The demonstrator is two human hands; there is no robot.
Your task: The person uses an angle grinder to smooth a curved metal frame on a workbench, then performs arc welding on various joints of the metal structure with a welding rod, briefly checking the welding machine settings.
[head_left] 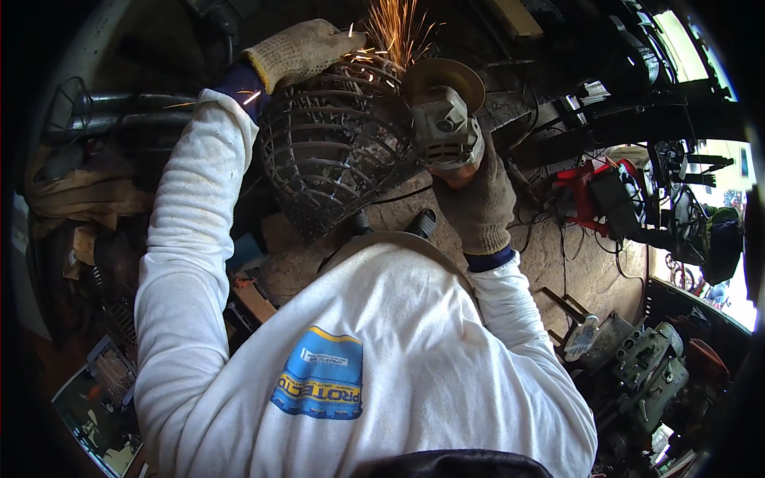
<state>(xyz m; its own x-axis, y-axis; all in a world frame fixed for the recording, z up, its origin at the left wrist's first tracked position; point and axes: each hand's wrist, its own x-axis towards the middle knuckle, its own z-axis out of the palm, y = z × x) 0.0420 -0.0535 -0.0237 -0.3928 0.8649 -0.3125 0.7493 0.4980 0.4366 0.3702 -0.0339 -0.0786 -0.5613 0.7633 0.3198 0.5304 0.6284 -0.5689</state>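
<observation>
My right hand (480, 199), in a knitted work glove, is wrapped round an angle grinder (446, 131). The grinder's round disc (448, 78) is at the far edge of a dark metal cage (331, 143) built of curved bars. Orange sparks (396, 32) spray away from that edge. At the cage's far left side is my left hand (299, 54), in a pale knitted glove, its fingers bent over the rim near the sparks. Its fingertips are partly lost in the glare, but the hand appears closed on the cage bars.
Metal pipes (119, 111) and a crumpled brown cloth (88, 191) lie at the left. A red plastic chair (586, 195) stands at the right, with cables on the floor near it. Greasy machinery (645, 366) sits at the lower right. My sandalled foot (421, 223) shows below the cage.
</observation>
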